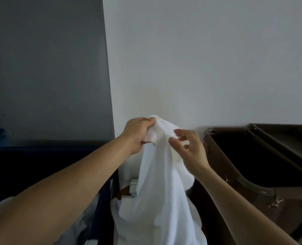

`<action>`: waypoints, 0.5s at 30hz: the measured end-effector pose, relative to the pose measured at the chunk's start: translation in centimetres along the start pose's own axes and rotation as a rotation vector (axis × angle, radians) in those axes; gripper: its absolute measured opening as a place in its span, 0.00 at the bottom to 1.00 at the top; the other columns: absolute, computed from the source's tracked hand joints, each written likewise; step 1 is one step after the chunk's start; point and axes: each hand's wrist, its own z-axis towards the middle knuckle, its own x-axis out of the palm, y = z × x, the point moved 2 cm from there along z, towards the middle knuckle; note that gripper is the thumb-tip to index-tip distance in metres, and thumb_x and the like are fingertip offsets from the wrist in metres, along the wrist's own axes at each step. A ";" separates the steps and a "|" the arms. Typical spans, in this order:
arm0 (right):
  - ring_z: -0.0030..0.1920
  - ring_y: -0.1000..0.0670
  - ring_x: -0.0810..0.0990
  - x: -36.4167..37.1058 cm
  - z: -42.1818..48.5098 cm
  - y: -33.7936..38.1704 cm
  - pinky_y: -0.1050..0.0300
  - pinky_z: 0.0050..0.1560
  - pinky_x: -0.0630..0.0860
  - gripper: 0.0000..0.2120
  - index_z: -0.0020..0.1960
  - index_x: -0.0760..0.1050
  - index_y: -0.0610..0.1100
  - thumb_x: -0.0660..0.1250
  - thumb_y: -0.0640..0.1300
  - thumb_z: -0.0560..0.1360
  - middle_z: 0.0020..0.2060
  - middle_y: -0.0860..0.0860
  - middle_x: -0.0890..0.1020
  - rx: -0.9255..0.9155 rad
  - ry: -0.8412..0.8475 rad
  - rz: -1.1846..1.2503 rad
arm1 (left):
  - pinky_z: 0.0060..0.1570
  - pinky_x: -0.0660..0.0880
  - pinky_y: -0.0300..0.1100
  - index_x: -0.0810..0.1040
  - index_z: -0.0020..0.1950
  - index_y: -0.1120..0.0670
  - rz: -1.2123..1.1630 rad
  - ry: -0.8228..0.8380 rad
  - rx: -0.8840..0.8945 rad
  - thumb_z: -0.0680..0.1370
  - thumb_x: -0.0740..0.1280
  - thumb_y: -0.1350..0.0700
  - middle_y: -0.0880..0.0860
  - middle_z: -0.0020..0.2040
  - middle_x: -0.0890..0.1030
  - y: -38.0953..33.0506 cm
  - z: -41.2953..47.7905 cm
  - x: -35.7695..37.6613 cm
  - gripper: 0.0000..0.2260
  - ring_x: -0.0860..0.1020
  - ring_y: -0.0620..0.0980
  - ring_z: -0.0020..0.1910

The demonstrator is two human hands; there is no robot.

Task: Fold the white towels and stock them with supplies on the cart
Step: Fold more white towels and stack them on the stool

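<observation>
Head view: white towel [164, 183] in left hand [137, 133]

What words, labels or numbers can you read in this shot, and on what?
None can be read.
The white towel, gripped by the left hand with the right hand at its edge, shows no tag or print.
The brown cart shows no lettering.

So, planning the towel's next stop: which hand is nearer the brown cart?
Right. The right hand is just left of the brown cart; the left hand grips the white towel farther left.
</observation>
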 end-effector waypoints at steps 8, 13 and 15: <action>0.32 0.52 0.68 1.6 -1.4 -0.6 0.56 0.34 0.65 0.17 0.35 0.72 0.37 0.71 0.45 0.76 0.29 0.51 0.70 0.257 0.074 0.207 | 0.39 0.77 0.43 0.82 0.47 0.59 0.369 0.204 0.192 0.81 0.67 0.53 0.53 0.41 0.81 2.3 -0.3 -1.4 0.10 0.78 0.49 0.38; 0.37 0.47 0.71 -0.2 0.3 0.9 0.50 0.40 0.68 0.14 0.40 0.76 0.33 0.71 0.43 0.77 0.34 0.44 0.74 0.305 -0.027 0.482 | 0.34 0.69 0.35 0.78 0.46 0.60 0.826 0.105 0.464 0.83 0.62 0.54 0.48 0.37 0.77 2.3 1.3 -5.1 0.12 0.73 0.47 0.37; 0.35 0.47 0.71 -1.0 1.0 1.3 0.53 0.36 0.70 0.11 0.38 0.78 0.39 0.71 0.44 0.76 0.34 0.44 0.74 0.325 -0.083 0.573 | 0.39 0.69 0.40 0.78 0.52 0.57 0.916 0.026 0.560 0.83 0.60 0.54 0.46 0.41 0.78 1.9 1.6 -6.2 0.10 0.75 0.48 0.41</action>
